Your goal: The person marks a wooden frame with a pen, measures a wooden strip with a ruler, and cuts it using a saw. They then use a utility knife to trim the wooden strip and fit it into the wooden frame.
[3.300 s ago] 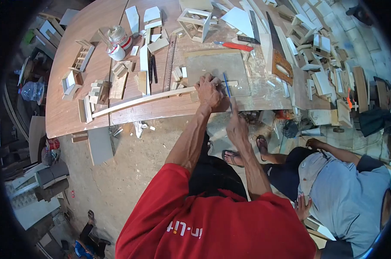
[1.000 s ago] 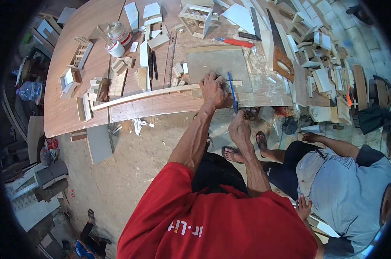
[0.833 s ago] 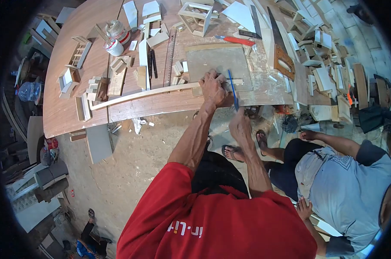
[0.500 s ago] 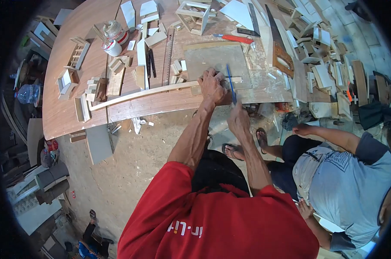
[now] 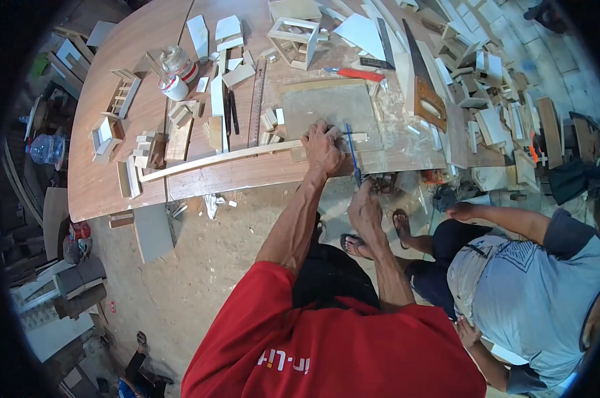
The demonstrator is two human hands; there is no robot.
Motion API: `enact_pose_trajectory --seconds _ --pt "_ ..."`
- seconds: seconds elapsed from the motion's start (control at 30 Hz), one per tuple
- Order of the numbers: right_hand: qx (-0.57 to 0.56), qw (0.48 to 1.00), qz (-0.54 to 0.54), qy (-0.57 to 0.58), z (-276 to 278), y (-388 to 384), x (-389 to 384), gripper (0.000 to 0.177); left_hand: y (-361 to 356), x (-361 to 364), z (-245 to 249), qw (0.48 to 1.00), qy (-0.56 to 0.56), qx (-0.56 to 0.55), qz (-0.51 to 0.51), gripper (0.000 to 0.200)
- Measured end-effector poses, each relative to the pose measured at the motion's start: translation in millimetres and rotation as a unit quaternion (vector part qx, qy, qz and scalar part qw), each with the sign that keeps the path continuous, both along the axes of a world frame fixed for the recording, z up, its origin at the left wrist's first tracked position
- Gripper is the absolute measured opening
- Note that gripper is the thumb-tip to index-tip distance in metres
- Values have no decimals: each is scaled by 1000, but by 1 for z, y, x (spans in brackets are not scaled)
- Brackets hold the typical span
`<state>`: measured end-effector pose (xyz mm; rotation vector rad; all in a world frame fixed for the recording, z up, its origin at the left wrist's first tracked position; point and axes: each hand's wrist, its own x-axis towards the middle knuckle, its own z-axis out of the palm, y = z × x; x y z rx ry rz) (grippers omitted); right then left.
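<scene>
Far left of the left grip, off the surface edge: water bottle [image 5: 46, 147].
On the surface [image 5: 98, 189], well left of that grip: small wooden frames [image 5: 104, 132] and a pile of offcut blocks [image 5: 147, 142]. Behind them, two glue pots [image 5: 174, 69].
Long wooden strip [image 5: 214, 158] lies flat and runs from the offcut blocks rightward, ending under the left grip. Steel ruler [image 5: 257, 99] lies behind it, near that grip's left side.
Left hand [image 5: 322, 147]: grip closed, fingers bent over the strip's right end and pinning it to the surface near the front edge. Grey board [image 5: 330, 106] lies just behind the knuckles.
Blue saw blade [image 5: 351, 149] sits just right of the left grip and crosses the strip. A short stub of strip pokes out on the blade's far side.
Right hand [image 5: 365, 211]: grip closed on the blade's near end, off the surface's front edge and nearer the body than the left grip.
Beyond the right grip: red knife [image 5: 356, 73] behind the grey board, handsaw [image 5: 420, 83] to the right.
Well right of both grips: a co-worker in a grey shirt [image 5: 532, 292], seated low, with one hand [image 5: 460, 211] near the floor scraps.
</scene>
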<state>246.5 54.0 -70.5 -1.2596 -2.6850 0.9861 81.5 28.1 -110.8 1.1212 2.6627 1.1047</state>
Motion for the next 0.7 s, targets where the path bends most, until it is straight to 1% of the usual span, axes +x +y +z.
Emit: enact_pose_trajectory --seconds 0.03,0.07,0.1,0.17,0.2,0.23,0.27,0.3,0.37,0.43,0.47,0.5,0.63,0.7 --pt "2 1000 2 -13 -1 0 0 33 -1 -1 0 1000 1 -3 -2 41" --pt "16 999 33 28 -10 11 -8 37 0 -1 0 1000 13 -6 1 41" --pt "12 999 30 26 -12 9 -5 37 0 1 -1 1000 23 -10 3 41" --pt "42 995 46 77 -15 7 -2 38 -2 0 -3 1000 15 -2 -9 41" --pt "43 995 45 75 -11 4 2 38 -1 -1 -3 1000 6 9 -13 42" --pt "36 998 24 34 -7 -1 9 36 2 -3 -4 1000 3 9 -11 42" --pt "27 1000 4 -8 -4 -6 14 35 4 -4 -6 1000 7 -8 -4 42" --pt "21 1000 1 -11 -2 -4 8 35 2 -2 -8 1000 10 -28 -2 43" --pt "-23 1000 8 10 1 11 -15 28 -1 1 -2 1000 12 -28 -7 43" --pt "-5 1000 -2 19 -8 5 -5 30 -1 -1 0 999 18 -24 -12 43" --pt "8 1000 -3 3 -15 -3 11 30 -1 -2 -3 1000 14 -19 -11 43" --pt "21 1000 -1 -14 -12 -7 16 30 -1 -2 -3 1000 9 -13 -6 42" --pt "32 999 12 18 -12 6 2 29 -1 0 -6 1000 14 -19 -10 42" --pt "6 1000 6 21 -3 7 -8 26 -2 -2 -4 1000 17 -1 -19 42"
